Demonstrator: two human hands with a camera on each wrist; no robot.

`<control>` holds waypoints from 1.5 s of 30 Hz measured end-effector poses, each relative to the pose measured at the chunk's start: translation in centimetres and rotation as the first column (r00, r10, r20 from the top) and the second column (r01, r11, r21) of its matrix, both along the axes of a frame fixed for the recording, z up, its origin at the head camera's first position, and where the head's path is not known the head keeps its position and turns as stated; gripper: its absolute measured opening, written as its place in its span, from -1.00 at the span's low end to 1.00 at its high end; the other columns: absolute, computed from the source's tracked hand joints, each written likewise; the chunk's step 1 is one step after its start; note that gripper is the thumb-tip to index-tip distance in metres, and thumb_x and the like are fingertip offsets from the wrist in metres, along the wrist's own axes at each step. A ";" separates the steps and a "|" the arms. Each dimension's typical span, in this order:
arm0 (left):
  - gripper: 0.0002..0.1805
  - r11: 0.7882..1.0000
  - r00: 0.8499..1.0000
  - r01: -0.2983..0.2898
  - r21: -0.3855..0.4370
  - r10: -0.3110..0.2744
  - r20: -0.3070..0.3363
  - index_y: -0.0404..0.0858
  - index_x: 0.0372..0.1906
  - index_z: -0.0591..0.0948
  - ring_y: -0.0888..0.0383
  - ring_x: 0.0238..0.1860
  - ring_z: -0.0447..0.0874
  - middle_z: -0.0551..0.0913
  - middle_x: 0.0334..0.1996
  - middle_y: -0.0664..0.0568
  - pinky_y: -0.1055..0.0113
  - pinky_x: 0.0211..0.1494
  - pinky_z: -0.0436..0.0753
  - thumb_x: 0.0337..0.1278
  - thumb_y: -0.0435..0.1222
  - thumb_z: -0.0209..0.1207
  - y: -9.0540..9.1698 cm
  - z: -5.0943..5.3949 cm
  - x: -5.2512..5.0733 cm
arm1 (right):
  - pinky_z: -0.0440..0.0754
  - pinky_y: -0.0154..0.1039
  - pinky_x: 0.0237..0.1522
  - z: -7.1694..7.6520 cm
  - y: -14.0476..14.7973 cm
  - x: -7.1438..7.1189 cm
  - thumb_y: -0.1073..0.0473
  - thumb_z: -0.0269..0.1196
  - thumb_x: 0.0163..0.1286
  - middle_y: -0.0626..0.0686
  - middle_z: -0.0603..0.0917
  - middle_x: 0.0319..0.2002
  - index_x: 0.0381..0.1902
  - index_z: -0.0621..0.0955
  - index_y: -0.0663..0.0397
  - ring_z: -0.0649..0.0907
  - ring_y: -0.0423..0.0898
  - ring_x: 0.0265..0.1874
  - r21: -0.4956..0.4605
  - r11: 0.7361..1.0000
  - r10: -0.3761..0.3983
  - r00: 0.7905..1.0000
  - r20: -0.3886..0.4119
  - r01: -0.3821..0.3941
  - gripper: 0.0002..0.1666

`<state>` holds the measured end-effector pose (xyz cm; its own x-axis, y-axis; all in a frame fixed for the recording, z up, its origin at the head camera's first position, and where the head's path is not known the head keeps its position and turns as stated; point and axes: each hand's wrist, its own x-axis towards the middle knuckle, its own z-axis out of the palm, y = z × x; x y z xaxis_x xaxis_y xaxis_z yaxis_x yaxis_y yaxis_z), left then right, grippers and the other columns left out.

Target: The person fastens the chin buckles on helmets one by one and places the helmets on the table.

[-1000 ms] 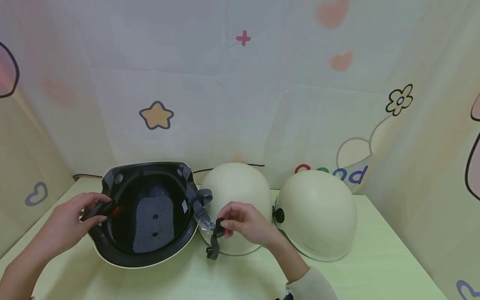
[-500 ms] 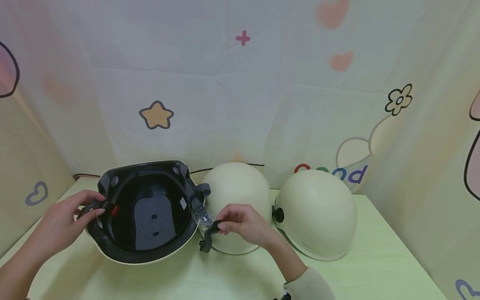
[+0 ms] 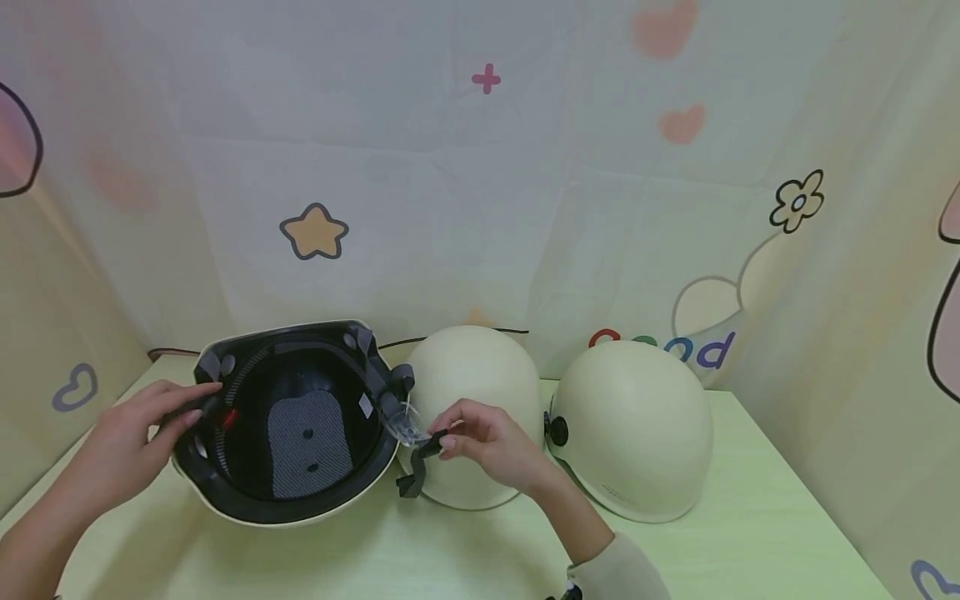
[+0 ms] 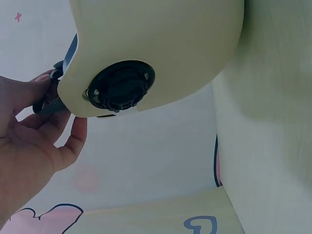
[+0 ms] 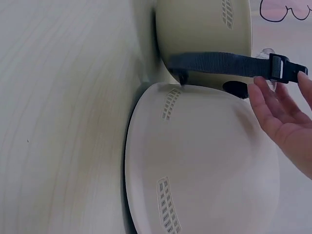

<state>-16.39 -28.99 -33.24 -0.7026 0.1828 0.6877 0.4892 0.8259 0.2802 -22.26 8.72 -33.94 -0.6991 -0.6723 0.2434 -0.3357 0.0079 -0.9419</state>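
Observation:
A cream helmet [image 3: 279, 511] lies upturned on the left, its black padded inside facing up. At its left rim my left hand [image 3: 138, 433] grips a black chin-strap buckle with a red tab [image 3: 230, 418]. In the left wrist view, that hand's [image 4: 29, 141] thumb presses the black buckle, other fingers near the shell edge and a round black knob [image 4: 122, 85]. My right hand [image 3: 487, 446] pinches the black buckle end [image 3: 430, 445] of the other chin strap, right of the helmet. The right wrist view shows its grey webbing [image 5: 214, 63] and slider [image 5: 279, 68].
Two more cream helmets stand dome up: one in the middle [image 3: 472, 367], behind my right hand, and one on the right [image 3: 637, 425] with a black side knob. Clear plastic [image 3: 405, 425] hangs by the strap. A printed curtain [image 3: 420, 208] backs the pale green table [image 3: 750, 500].
The upturned helmet has shifted slightly left and up. My right hand's strap end has moved left and up. My left index finger now reaches further over the buckle.

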 end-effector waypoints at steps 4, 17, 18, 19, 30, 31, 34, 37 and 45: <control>-0.62 1.000 1.000 0.007 0.020 -0.007 0.017 -0.29 -0.15 0.61 0.51 -0.36 0.39 0.54 -0.37 0.18 0.57 -0.35 0.32 -0.17 -0.63 0.22 0.1 0.2 0.2 | 0.56 0.05 -0.13 0.0 -0.1 -0.2 0.46 0.01 0.34 0.41 0.47 -0.04 -0.21 0.40 0.45 0.56 0.30 -0.18 -0.035 0.997 0.067 0.997 0.044 -0.066 -0.90; -0.62 0.992 0.998 0.062 0.106 -0.064 0.015 -0.31 -0.18 0.61 0.49 -0.37 0.37 0.49 -0.33 0.24 0.72 -0.33 0.35 -0.18 -0.68 0.21 0.7 0.5 0.6 | 0.57 0.06 -0.17 0.8 -0.6 -0.2 0.45 0.07 0.30 0.25 0.57 -0.29 -0.24 0.42 0.42 0.60 0.29 -0.33 -0.001 0.999 0.052 0.998 -0.016 -0.053 -0.90; -0.62 0.991 0.997 0.067 0.114 -0.070 0.020 -0.31 -0.18 0.61 0.48 -0.39 0.38 0.49 -0.33 0.24 0.70 -0.35 0.35 -0.17 -0.68 0.20 0.7 0.5 0.6 | 0.56 0.06 -0.16 0.9 -0.6 -0.2 0.45 0.09 0.29 0.23 0.57 -0.31 -0.24 0.43 0.42 0.61 0.22 -0.34 0.008 0.999 0.043 0.999 -0.018 -0.042 -0.90; -0.62 0.989 0.996 0.075 0.129 -0.080 0.031 -0.31 -0.17 0.61 0.47 -0.41 0.39 0.48 -0.34 0.25 0.69 -0.37 0.34 -0.15 -0.69 0.18 0.7 0.5 0.7 | 0.56 0.05 -0.16 1.0 -0.6 -0.3 0.45 0.10 0.28 0.22 0.57 -0.31 -0.23 0.44 0.41 0.62 0.14 -0.34 0.016 0.999 0.032 0.999 -0.020 -0.031 -0.89; -0.54 0.909 0.933 0.226 0.349 -0.305 0.191 -0.27 -0.01 0.57 0.42 -0.31 0.61 0.38 -0.32 0.07 0.61 -0.30 0.54 0.05 -0.72 -0.02 0.8 0.2 1.2 | 0.60 -0.26 -0.23 1.7 -1.2 -0.5 0.50 0.22 0.15 0.25 0.61 -0.27 -0.10 0.51 0.42 0.59 -0.14 -0.32 0.048 0.997 -0.055 0.998 -0.024 0.056 -0.69; -0.56 0.906 0.929 0.226 0.358 -0.311 0.201 -0.29 -0.02 0.57 0.42 -0.30 0.61 0.37 -0.30 0.08 0.61 -0.29 0.54 0.06 -0.71 -0.01 0.9 0.2 1.3 | 0.60 -0.26 -0.23 1.8 -1.2 -0.5 0.50 0.22 0.14 0.25 0.61 -0.28 -0.11 0.51 0.42 0.59 -0.15 -0.32 0.050 0.997 -0.062 0.998 -0.028 0.063 -0.69; -0.63 0.904 0.924 0.215 0.370 -0.311 0.224 -0.37 -0.05 0.54 0.41 -0.28 0.61 0.36 -0.24 0.10 0.58 -0.30 0.55 0.05 -0.70 0.00 1.1 0.4 1.4 | 0.60 -0.26 -0.24 2.0 -1.5 -0.4 0.50 0.23 0.12 0.24 0.61 -0.29 -0.11 0.52 0.43 0.59 -0.16 -0.33 0.048 0.996 -0.077 0.997 -0.028 0.078 -0.68; -0.66 0.902 0.925 0.212 0.376 -0.309 0.222 -0.40 -0.09 0.50 0.36 -0.33 0.63 0.38 -0.16 0.15 0.53 -0.33 0.58 0.02 -0.70 0.04 1.5 0.5 1.5 | 0.61 -0.26 -0.25 2.1 -1.9 -0.4 0.51 0.24 0.11 0.23 0.61 -0.30 -0.12 0.52 0.43 0.58 -0.16 -0.34 0.044 0.995 -0.084 0.996 -0.023 0.085 -0.68; -0.70 0.919 0.920 0.142 0.368 -0.260 0.293 -0.29 -0.07 0.51 0.28 -0.36 0.64 0.58 -0.27 0.19 0.52 -0.34 0.58 0.10 -0.60 0.07 3.1 0.7 2.3 | 0.59 -0.32 -0.27 2.1 -2.7 -0.4 0.54 0.24 0.09 0.25 0.60 -0.30 -0.14 0.52 0.45 0.57 -0.19 -0.37 0.020 0.996 -0.081 0.995 -0.055 0.082 -0.68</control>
<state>-14.13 -25.86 -32.52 -0.8714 0.1457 0.4684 0.4652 0.5485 0.6948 -22.65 5.98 -31.83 -0.7380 -0.6194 0.2679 -0.3836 0.0584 -0.9216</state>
